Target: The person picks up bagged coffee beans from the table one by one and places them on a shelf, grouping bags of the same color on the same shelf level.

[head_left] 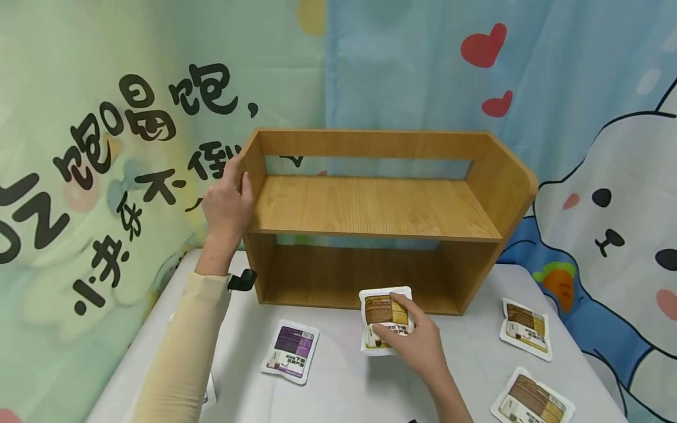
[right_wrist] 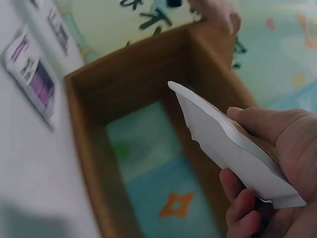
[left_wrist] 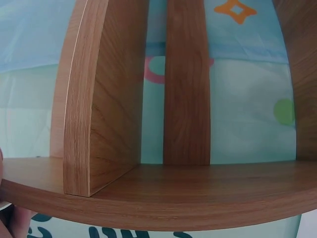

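Note:
A two-tier wooden shelf stands on the white table. My left hand grips the upper front edge of its left side panel; in the left wrist view only bits of that hand show at the left border. My right hand pinches a white packet with a brown and yellow label between thumb and fingers, in front of the shelf's lower opening. In the right wrist view the packet shows its plain white back, tilted, with fingers curled beneath it.
A purple-labelled packet lies on the table left of the right hand. Two brown-labelled packets, one farther back and one nearer, lie at the right. Another packet is partly hidden by the left sleeve. Printed curtains hang behind.

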A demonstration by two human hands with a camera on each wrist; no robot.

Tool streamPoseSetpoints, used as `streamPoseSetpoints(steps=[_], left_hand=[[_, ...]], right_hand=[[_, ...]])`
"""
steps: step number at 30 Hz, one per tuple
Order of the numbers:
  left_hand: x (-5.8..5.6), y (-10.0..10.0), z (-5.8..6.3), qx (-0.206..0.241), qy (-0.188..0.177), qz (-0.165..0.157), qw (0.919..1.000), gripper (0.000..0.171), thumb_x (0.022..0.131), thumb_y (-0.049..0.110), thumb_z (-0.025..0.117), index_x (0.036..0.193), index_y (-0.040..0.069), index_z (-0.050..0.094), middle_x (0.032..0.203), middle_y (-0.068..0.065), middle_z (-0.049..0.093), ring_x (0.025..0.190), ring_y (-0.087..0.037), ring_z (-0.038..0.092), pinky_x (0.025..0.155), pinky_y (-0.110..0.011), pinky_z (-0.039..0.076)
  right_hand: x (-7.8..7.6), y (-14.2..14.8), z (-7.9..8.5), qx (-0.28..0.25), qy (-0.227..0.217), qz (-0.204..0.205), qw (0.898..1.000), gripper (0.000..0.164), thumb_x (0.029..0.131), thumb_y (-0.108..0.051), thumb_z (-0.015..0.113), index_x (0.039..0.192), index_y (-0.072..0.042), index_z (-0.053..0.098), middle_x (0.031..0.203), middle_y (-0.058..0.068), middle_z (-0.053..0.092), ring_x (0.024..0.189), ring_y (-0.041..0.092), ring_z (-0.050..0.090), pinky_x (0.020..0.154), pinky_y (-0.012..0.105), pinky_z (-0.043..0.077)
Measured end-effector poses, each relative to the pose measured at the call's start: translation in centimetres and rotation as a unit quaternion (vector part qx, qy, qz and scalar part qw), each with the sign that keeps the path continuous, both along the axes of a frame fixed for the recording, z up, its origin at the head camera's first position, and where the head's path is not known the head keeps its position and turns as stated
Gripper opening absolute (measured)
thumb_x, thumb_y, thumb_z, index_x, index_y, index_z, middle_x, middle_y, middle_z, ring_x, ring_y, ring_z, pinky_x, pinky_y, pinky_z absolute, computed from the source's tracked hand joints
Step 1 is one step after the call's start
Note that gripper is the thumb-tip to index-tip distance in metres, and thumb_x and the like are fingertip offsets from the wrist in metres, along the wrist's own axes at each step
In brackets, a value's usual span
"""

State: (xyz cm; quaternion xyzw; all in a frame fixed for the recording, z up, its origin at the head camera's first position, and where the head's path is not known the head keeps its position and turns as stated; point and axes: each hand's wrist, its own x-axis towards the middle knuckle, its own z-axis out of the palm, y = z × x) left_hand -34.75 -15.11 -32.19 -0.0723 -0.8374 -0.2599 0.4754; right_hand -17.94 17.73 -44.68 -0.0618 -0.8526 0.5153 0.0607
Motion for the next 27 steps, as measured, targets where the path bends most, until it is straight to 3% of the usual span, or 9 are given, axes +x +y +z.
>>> streamPoseSetpoints(steps=[5, 11, 21, 27], left_hand=[[0.0, 0.1, -0.3, 0.001, 0.014, 0.003, 0.9999, 0.033, 0.099, 0.019, 0.052, 0.131, 0.011, 0.056, 0.092, -0.020, 0.070, 0.054, -0.033, 0.058, 0.044, -0.043, 0.040], [0.1, 0.0, -0.3, 0.005, 0.021, 0.001, 0.9998, 0.032, 0.099, 0.019, 0.053, 0.129, 0.010, 0.057, 0.094, -0.021, 0.070, 0.054, -0.035, 0.058, 0.044, -0.045, 0.040], [0.2, 0.3, -0.1, 0.007, 0.018, 0.001, 0.9998, 0.034, 0.097, 0.019, 0.055, 0.130, 0.010, 0.057, 0.088, -0.022, 0.070, 0.050, -0.034, 0.053, 0.043, -0.044, 0.038], [0.0, 0.2, -0.1, 0.011, 0.012, 0.006, 0.9998, 0.034, 0.097, 0.019, 0.055, 0.130, 0.010, 0.057, 0.088, -0.021, 0.069, 0.049, -0.033, 0.052, 0.043, -0.044, 0.037]], right_hand=[[-0.1, -1.4, 2.4, -0.002, 0.032, 0.017, 0.999, 0.069, 0.073, -0.028, 0.087, 0.135, -0.023, 0.057, 0.115, 0.013, 0.062, 0.085, 0.023, 0.057, 0.065, 0.031, 0.048], [-1.3, -3.1, 5.1, 0.030, 0.070, 0.026, 0.997, 0.068, 0.076, -0.032, 0.083, 0.137, -0.026, 0.054, 0.108, 0.010, 0.064, 0.084, 0.023, 0.058, 0.064, 0.033, 0.047], [-4.5, -5.2, 10.1, 0.046, 0.130, 0.054, 0.989, 0.068, 0.082, -0.035, 0.077, 0.142, -0.023, 0.048, 0.109, 0.009, 0.063, 0.082, 0.023, 0.058, 0.065, 0.035, 0.047], [-7.5, -6.7, 11.9, 0.041, 0.128, 0.068, 0.989, 0.068, 0.082, -0.033, 0.077, 0.142, -0.020, 0.048, 0.115, 0.009, 0.060, 0.092, 0.025, 0.057, 0.072, 0.038, 0.047]])
